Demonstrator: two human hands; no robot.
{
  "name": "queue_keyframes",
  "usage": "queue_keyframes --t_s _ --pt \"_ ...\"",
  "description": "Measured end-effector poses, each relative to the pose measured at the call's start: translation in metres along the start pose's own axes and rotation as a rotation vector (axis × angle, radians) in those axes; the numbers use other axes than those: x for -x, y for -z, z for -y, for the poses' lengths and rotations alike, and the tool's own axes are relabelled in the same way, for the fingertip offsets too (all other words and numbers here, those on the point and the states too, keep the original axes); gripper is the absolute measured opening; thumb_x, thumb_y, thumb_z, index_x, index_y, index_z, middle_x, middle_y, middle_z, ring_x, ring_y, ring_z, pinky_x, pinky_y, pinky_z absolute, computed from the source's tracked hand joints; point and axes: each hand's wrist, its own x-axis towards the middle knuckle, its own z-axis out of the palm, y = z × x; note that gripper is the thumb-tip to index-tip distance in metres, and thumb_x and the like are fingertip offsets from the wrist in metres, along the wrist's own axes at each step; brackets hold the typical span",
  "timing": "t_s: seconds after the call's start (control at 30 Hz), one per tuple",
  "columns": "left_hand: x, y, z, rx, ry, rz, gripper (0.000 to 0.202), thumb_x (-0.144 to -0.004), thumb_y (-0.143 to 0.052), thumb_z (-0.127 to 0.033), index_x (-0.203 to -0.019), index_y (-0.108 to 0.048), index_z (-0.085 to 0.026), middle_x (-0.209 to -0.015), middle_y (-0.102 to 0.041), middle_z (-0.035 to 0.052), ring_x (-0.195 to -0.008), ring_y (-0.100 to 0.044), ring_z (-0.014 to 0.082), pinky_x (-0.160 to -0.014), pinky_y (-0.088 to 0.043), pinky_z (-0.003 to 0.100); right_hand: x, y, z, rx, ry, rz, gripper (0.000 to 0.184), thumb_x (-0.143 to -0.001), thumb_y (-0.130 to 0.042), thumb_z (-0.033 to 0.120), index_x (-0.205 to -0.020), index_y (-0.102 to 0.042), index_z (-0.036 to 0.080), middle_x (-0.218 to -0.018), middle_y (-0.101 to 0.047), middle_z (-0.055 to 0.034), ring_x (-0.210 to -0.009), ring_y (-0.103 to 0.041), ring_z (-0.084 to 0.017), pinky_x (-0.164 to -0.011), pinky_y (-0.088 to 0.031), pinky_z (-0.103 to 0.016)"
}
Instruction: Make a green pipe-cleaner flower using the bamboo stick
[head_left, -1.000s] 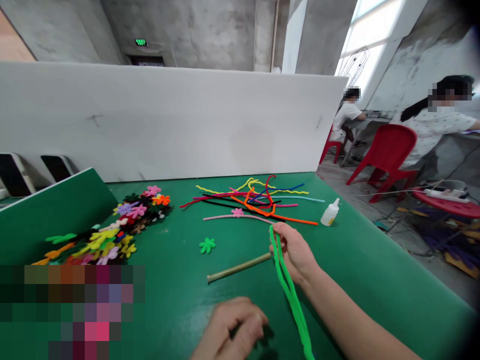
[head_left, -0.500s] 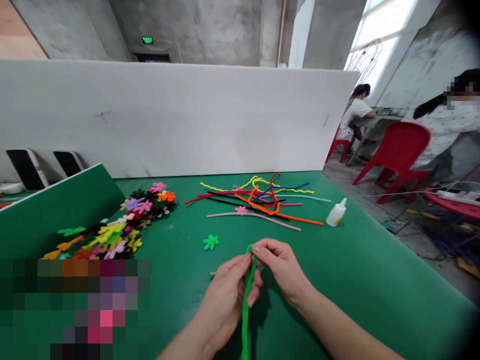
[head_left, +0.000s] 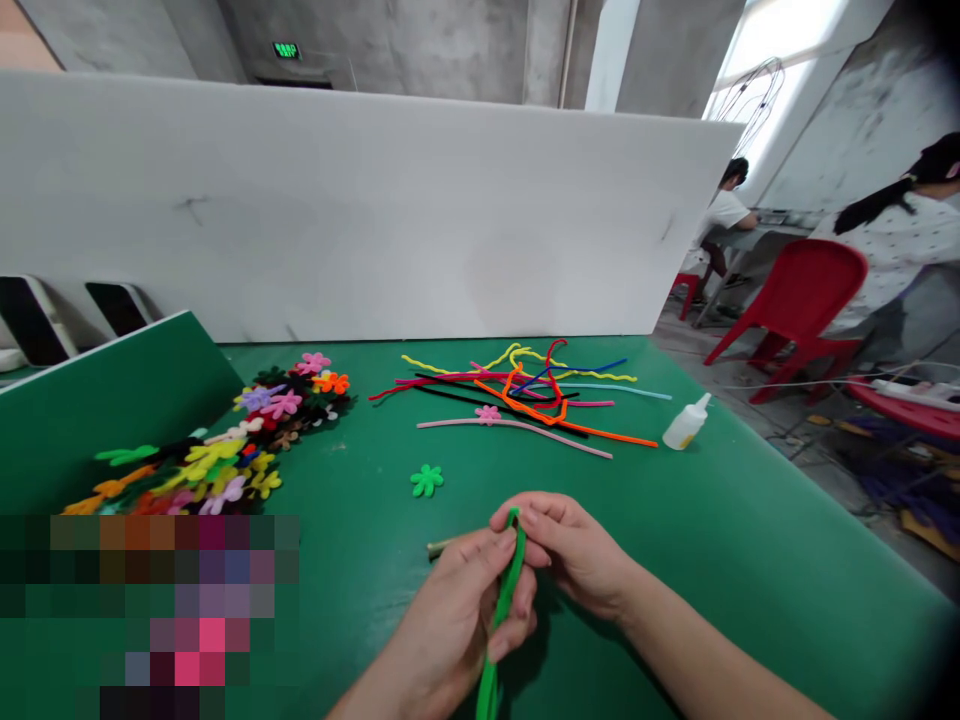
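Note:
A green pipe cleaner (head_left: 507, 590) runs between my hands, its top end bent into a small loop and its tail hanging toward the near edge of the view. My left hand (head_left: 465, 600) grips it below the loop, thumb and fingers closed. The fingertips of my right hand (head_left: 574, 545) pinch the bent top. Just beyond them lies a green pipe-cleaner flower (head_left: 427, 481). A thin olive-brown stick-like piece (head_left: 444, 546) pokes out behind my left hand; most of it is hidden.
Loose coloured pipe cleaners (head_left: 517, 385) and a small pink flower (head_left: 488, 413) lie farther back. A white glue bottle (head_left: 685, 425) stands at right. Many fuzzy flowers (head_left: 225, 455) are heaped at left by a green panel (head_left: 150, 385). A white partition (head_left: 420, 220) borders the table; people sit beyond.
Both hands have come slightly lower and to the right in view with the green pipe cleaner. More of the olive-brown piece shows behind my left hand. The view has shifted slightly.

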Motion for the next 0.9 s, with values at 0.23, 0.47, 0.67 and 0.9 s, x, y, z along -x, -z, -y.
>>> queue_keyframes --t_s 0.23,0.47,0.67,0.9 --pt "0.0023 0.0022 0.0002 -0.067 -0.004 0.015 0.026 -0.083 -0.045 -0.028 -0.072 -0.061 -0.010 -0.047 -0.048 -0.0033 -0.030 -0.029 0.0000 -0.041 -0.018 0.020 0.0006 -0.0001 -0.0010 -0.020 0.016 -0.003 0.021 -0.076 -0.061 0.032 -0.079 -0.065 0.011 -0.042 -0.040 0.0077 -0.038 -0.035 -0.001 -0.041 -0.028 -0.011" --pt "0.0016 0.0013 -0.0012 -0.112 -0.017 0.039 0.027 -0.082 -0.046 -0.029 -0.067 -0.060 -0.012 -0.045 -0.044 -0.0040 -0.032 -0.029 0.0015 -0.037 -0.015 0.019 0.0000 -0.0018 -0.0028 -0.055 0.017 0.018 0.021 -0.076 -0.061 0.032 -0.075 -0.061 0.011 -0.039 -0.042 0.0077 -0.035 -0.033 -0.002 -0.038 -0.027 -0.012" --pt "0.0033 -0.0005 -0.0016 -0.169 -0.013 0.038 0.028 -0.081 -0.047 -0.030 -0.066 -0.060 -0.011 -0.044 -0.043 -0.0028 -0.036 -0.030 0.0037 -0.033 -0.014 0.017 0.0013 -0.0025 -0.0041 -0.071 0.051 0.036 0.020 -0.077 -0.060 0.031 -0.072 -0.061 0.012 -0.040 -0.045 0.0068 -0.036 -0.037 -0.003 -0.040 -0.029 -0.014" --pt "0.0020 0.0004 -0.0003 -0.144 -0.020 -0.019 0.026 -0.081 -0.045 -0.030 -0.068 -0.058 -0.012 -0.044 -0.048 -0.0021 -0.032 -0.034 0.0042 -0.033 -0.020 0.017 -0.0001 -0.0006 -0.0037 -0.060 0.026 -0.007 0.020 -0.075 -0.062 0.031 -0.074 -0.062 0.011 -0.040 -0.040 0.0085 -0.035 -0.032 -0.001 -0.038 -0.025 -0.011"
